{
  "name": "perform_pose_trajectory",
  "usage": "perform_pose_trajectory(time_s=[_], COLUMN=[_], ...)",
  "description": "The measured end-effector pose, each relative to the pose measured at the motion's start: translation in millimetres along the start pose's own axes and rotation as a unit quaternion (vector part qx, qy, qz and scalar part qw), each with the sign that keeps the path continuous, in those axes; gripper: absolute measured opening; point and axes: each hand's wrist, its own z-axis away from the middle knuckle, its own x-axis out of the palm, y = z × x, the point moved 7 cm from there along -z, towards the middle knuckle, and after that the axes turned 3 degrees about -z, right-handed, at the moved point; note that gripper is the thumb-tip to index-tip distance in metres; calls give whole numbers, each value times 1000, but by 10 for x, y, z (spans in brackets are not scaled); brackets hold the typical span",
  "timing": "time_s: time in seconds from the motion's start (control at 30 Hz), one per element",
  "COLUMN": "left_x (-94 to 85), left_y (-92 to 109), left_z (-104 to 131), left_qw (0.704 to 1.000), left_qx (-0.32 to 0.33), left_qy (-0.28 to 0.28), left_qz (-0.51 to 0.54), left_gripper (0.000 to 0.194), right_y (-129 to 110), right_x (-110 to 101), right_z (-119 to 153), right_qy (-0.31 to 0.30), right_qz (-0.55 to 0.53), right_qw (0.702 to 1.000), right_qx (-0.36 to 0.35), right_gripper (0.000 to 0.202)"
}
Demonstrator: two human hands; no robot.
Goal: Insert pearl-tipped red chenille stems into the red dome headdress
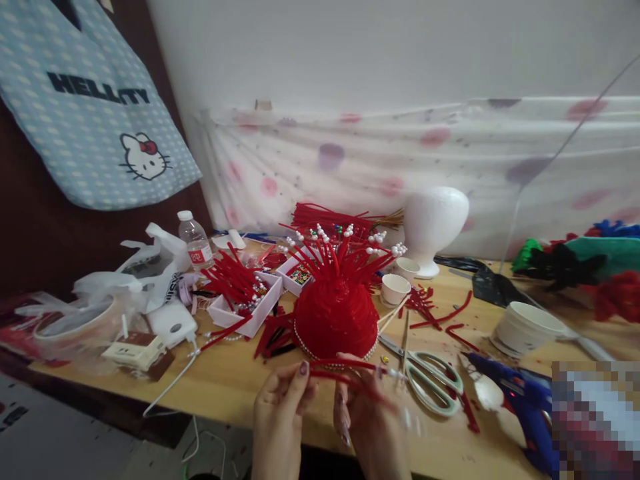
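My left hand [283,407] is closed, thumb and fingers pinching the ends of two red chenille stems [327,375]. The stems run rightward to my right hand [375,420], whose fingers are curled around them; that side is partly blurred. White and clear beads [397,375] show at the stems' right ends. Just beyond my hands stands a domed red headpiece [337,317], edged with a string of small pearls. Many red stems tipped with white beads fan up from its top.
Scissors [434,383] and a blue glue gun [525,390] lie to the right, near paper cups [395,290]. A white foam head [435,227] stands behind. Leftward are a box [255,317] of red stems, a bottle [195,243], a white charger [173,323] with cable and plastic bags.
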Motion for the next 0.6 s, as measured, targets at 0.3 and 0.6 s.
perform_pose_trajectory(time_s=[0.3,0.6], left_x=[28,-14], left_y=[-11,-155], left_z=[86,-9], left_qw=[981,910], left_qx=[76,110], left_qy=[-116,-228], left_qz=[-138,-329], left_gripper=[32,15], right_y=[179,-267], right_x=[-202,-133], right_z=[76,178], right_qy=[71,54], right_qz=[67,298], right_qw=[994,952], right_qx=[41,47], right_gripper=[53,42])
